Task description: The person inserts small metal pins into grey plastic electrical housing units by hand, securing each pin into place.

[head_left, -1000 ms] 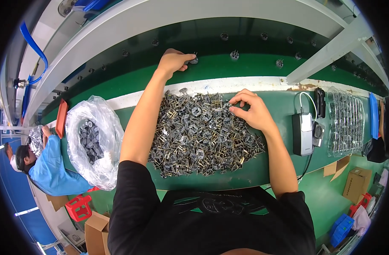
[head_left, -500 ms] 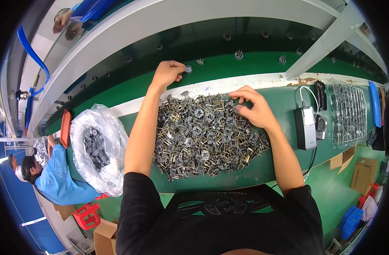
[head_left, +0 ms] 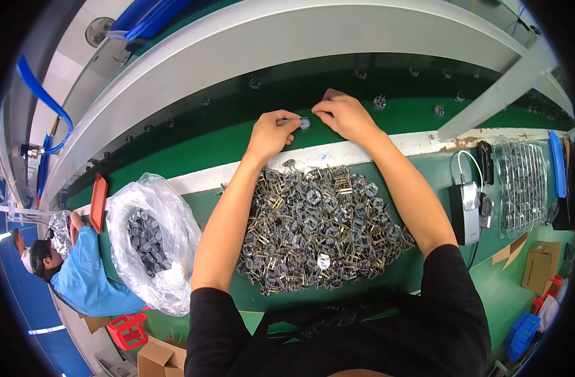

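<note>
Over the green belt (head_left: 224, 135), my left hand (head_left: 271, 135) pinches a small round grey plug-like part (head_left: 305, 123) at its fingertips. My right hand (head_left: 350, 118) is just to the right, also over the belt, its thumb and fingers drawn together. Whatever those fingers hold, if anything, is hidden. Between my forearms, on the green table, lies a big heap of small dark plug parts with brass-coloured pins (head_left: 319, 232). To its left stands a clear plastic bag (head_left: 184, 226) with round grey caps (head_left: 148, 242) inside.
Several small parts sit spaced along the belt, one a pinned part (head_left: 379, 102). A white rail (head_left: 206, 179) edges it; a grey post (head_left: 494, 94) rises at right. A boxy device with a cable (head_left: 466, 213) and clear trays (head_left: 521, 188) lie right. A person in blue (head_left: 92, 276) works left.
My right hand has moved from the heap up to the belt, beside my left hand. The left hand still holds the round grey part. The view has shifted slightly.
</note>
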`<state>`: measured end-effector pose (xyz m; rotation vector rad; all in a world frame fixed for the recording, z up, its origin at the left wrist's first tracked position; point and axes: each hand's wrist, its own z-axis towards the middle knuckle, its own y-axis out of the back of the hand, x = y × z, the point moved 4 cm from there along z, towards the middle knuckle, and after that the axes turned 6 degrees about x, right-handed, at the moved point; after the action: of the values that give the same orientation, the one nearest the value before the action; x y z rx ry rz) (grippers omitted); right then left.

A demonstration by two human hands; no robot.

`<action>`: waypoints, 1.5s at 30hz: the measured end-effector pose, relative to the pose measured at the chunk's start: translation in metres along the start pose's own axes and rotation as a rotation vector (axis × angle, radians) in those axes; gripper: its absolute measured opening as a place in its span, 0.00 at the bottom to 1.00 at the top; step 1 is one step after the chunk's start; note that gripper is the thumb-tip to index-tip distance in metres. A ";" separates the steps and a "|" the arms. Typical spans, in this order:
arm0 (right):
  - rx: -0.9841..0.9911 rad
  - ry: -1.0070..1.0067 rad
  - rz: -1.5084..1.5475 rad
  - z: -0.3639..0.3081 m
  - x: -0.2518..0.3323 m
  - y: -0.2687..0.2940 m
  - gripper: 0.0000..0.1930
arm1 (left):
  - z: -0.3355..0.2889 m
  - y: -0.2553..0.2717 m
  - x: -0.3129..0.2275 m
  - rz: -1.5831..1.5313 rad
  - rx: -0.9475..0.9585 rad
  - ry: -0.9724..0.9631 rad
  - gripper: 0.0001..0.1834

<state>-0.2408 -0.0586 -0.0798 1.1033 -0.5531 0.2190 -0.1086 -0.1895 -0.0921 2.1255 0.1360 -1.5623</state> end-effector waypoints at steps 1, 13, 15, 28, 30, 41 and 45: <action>-0.010 0.104 0.061 0.000 0.002 -0.002 0.06 | -0.001 0.000 0.000 0.013 -0.023 0.008 0.11; 0.056 -0.250 0.285 0.005 -0.013 0.003 0.08 | 0.002 -0.009 -0.011 0.072 -0.041 0.046 0.11; 0.028 -0.228 0.220 0.003 -0.018 0.000 0.07 | 0.001 -0.010 -0.010 0.013 -0.040 0.040 0.12; 0.012 -0.095 0.384 0.001 -0.009 0.008 0.05 | 0.006 -0.028 -0.030 0.273 0.041 -0.007 0.16; 0.013 -0.034 0.321 0.001 -0.011 0.006 0.05 | 0.009 -0.030 -0.026 0.363 0.022 -0.065 0.17; 0.029 0.005 0.147 -0.007 -0.014 0.013 0.04 | 0.013 -0.042 -0.041 0.461 0.043 -0.086 0.17; 0.035 0.011 0.126 -0.009 -0.014 0.018 0.04 | 0.016 -0.044 -0.038 0.467 0.017 -0.176 0.19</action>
<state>-0.2574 -0.0412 -0.0765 1.1019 -0.6117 0.3452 -0.1515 -0.1507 -0.0755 1.8446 -0.4056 -1.4533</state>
